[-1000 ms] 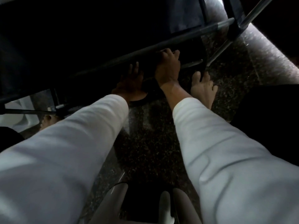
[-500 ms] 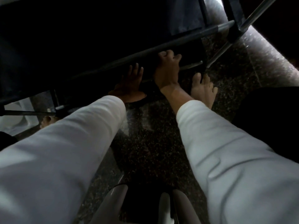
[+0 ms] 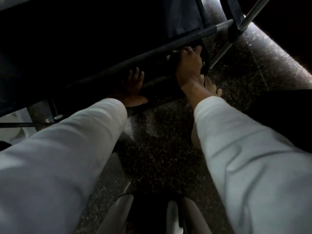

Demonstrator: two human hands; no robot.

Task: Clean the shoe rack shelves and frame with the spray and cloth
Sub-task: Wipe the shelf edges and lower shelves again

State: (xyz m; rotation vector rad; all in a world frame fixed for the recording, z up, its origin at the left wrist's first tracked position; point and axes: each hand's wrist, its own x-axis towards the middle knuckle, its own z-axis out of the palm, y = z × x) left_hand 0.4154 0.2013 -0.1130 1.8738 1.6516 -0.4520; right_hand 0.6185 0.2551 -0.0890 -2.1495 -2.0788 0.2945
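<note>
Shoe rack of dark metal tubing (image 3: 184, 16) stood on speckled stone floor (image 3: 160, 149), left hand (image 3: 131, 90) laid flat, fingers spread, below front bar (image 3: 135, 60), right hand (image 3: 190, 63) curled under it, grasp indiscernible.

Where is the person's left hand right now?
In the head view, the left hand reaches left of centre, fingers straight, just below the shoe rack's dark front rail and left of the right hand.

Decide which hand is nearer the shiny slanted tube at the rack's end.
Right. The right hand is just left of the slanted tube; the left hand lies well further left.
</note>
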